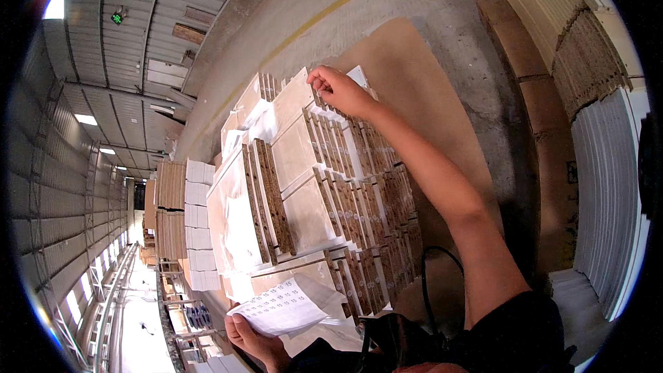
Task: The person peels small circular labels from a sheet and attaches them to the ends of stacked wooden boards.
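Observation:
My left hand (254,342) grips a white sheet of small printed labels (282,307) by its edge, thumb on top. The sheet hangs over the near end of stacked panels. My right arm stretches across the stack to its far side. There my right hand (337,90), fingers curled together, is at the corner of a pale, glossy panel (290,100). Whatever is between those fingertips is hidden. Below it, panels with brown particleboard edges (356,211) lie in several piles, side by side. A few narrow boards (266,200) rest on top.
A flat brown cardboard sheet (421,83) lies on the concrete floor (459,41) beside the stack. Tall piles of white boards (608,200) and cardboard (587,55) stand at the right. More stacked boards (200,224) are at the left. A black cable (442,252) loops near my body.

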The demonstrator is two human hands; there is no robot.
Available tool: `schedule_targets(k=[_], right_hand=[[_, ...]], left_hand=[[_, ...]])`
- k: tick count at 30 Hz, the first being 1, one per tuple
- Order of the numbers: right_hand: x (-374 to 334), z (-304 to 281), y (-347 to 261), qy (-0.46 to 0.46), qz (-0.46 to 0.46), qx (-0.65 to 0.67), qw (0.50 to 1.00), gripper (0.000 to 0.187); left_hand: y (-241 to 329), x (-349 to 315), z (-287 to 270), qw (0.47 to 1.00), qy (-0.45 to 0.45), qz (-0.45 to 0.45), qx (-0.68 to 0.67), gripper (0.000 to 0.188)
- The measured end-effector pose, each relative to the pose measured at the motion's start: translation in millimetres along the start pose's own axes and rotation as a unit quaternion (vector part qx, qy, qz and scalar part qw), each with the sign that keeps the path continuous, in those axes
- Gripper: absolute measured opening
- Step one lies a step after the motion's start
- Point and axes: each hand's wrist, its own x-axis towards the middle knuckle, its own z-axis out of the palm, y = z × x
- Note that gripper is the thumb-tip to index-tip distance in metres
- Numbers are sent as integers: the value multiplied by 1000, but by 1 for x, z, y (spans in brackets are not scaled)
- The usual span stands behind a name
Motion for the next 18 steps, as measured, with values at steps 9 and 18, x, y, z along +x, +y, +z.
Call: schedule_targets(k=[9,18], right_hand=[[6,3,-1,29,-68,-52,996,24],[6,8,6,116,-42,-58,991,23]], left_hand=[[-3,1,3,1000,-5,4,-2,27],[-8,-1,-9,1000,7,-5,-8,27]])
